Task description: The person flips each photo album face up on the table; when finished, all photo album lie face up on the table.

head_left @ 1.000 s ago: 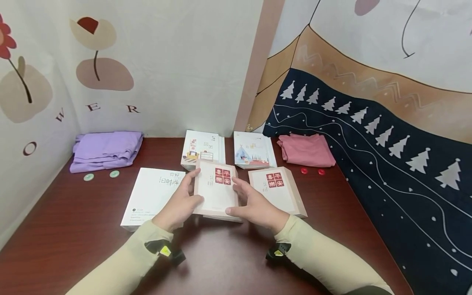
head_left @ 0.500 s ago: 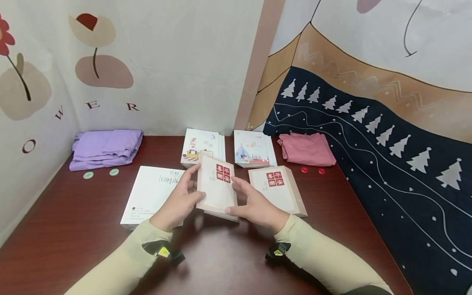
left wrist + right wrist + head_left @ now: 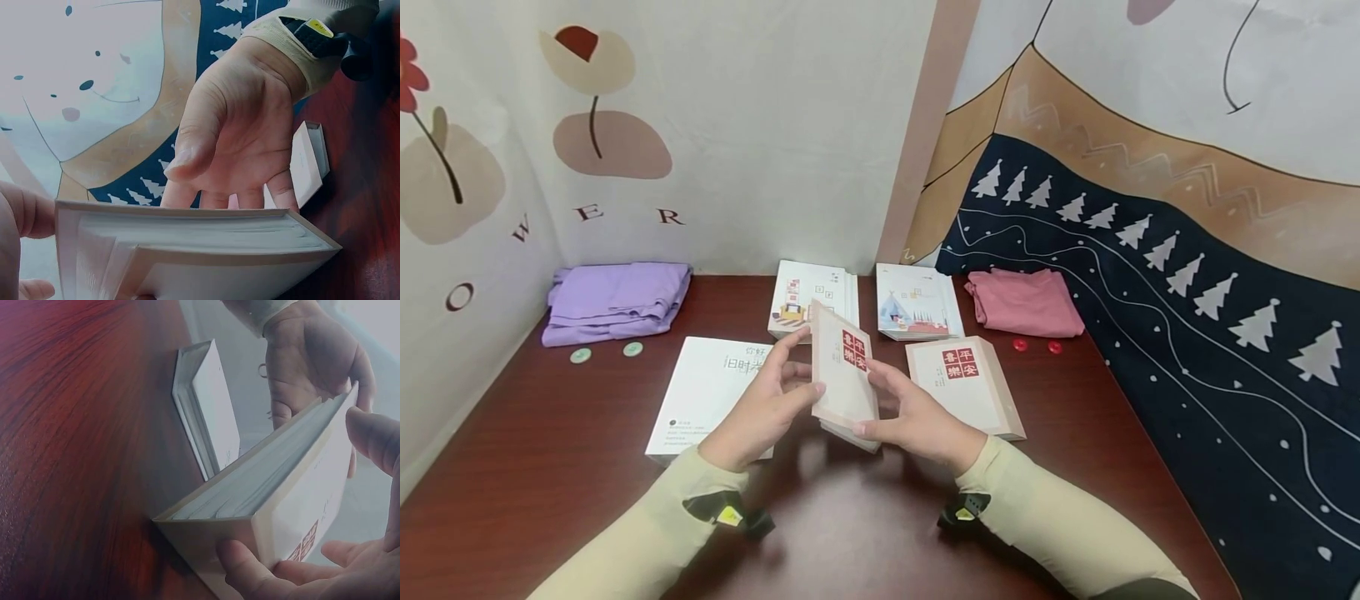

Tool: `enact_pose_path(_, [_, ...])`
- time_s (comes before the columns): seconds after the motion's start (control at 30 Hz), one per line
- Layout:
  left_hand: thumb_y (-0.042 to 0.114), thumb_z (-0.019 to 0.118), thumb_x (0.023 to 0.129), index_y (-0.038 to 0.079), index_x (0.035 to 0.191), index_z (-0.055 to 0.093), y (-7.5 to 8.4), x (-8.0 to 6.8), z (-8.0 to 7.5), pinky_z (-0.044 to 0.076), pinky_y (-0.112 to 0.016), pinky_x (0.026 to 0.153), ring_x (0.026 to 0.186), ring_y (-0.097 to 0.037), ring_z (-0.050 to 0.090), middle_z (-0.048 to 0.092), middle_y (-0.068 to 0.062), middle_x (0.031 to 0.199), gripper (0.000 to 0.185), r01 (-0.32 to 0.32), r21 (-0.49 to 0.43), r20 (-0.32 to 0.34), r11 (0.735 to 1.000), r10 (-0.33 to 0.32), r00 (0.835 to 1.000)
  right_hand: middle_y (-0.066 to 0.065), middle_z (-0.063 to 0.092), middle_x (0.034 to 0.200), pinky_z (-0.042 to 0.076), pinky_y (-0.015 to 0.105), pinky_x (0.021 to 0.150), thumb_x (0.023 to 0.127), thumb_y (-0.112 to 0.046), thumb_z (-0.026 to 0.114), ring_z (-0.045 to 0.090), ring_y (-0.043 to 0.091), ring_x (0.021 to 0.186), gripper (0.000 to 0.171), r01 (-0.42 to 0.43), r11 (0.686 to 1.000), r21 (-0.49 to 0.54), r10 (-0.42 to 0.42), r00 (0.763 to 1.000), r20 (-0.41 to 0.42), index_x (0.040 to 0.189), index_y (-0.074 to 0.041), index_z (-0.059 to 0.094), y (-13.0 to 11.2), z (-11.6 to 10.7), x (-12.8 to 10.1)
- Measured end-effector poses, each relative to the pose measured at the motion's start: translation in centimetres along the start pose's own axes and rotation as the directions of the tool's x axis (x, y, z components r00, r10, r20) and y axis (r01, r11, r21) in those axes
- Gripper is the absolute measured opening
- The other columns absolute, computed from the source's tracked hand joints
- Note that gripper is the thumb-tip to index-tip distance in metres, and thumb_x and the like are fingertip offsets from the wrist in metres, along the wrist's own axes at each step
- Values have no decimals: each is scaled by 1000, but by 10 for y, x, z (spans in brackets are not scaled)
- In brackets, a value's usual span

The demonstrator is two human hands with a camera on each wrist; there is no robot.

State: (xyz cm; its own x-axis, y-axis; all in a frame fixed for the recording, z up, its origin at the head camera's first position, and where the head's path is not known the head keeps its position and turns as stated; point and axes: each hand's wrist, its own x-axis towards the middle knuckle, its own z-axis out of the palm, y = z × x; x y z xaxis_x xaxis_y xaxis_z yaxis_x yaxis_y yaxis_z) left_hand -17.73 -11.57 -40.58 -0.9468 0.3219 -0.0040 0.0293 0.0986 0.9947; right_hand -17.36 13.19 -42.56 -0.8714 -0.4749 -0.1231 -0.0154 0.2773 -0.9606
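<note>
A cream photo album (image 3: 842, 367) with red square characters on its front is held between both hands, tilted with its left edge raised over the table. My left hand (image 3: 765, 407) holds that raised edge, thumb on the front cover and fingers along the side. The right hand (image 3: 925, 417) grips the spine side, thumb low and fingers higher up. Leaves fan slightly apart inside the album (image 3: 306, 465) in the right wrist view. From the left wrist view, the far palm (image 3: 244, 125) shows behind the album's pages (image 3: 206, 237).
A white album (image 3: 707, 400) lies left of the hands, a matching cream album (image 3: 962, 396) right. Two illustrated white albums (image 3: 808, 292) (image 3: 917, 300) stand behind. Folded purple cloth (image 3: 617, 300) with green buttons (image 3: 632, 351), and pink cloth (image 3: 1026, 304) with red buttons (image 3: 1019, 344), flank them.
The held album has turned from lying nearly flat to a steeper tilt, its left edge rising. My left hand has moved slightly with it; the right hand stays nearly in place.
</note>
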Motion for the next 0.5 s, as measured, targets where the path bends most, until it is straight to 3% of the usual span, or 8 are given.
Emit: enact_pose_path(0.5, [9,64,102,13,166,23,3,0,0,54,-40,101,117,-35,66,57,-30,138,76,-63,47,18,997,62,998,21,31,170,28,56,126,93,-9,79,29,38,158,95,53,990,130,-60,997,46,168,-13,21,-3,2,0])
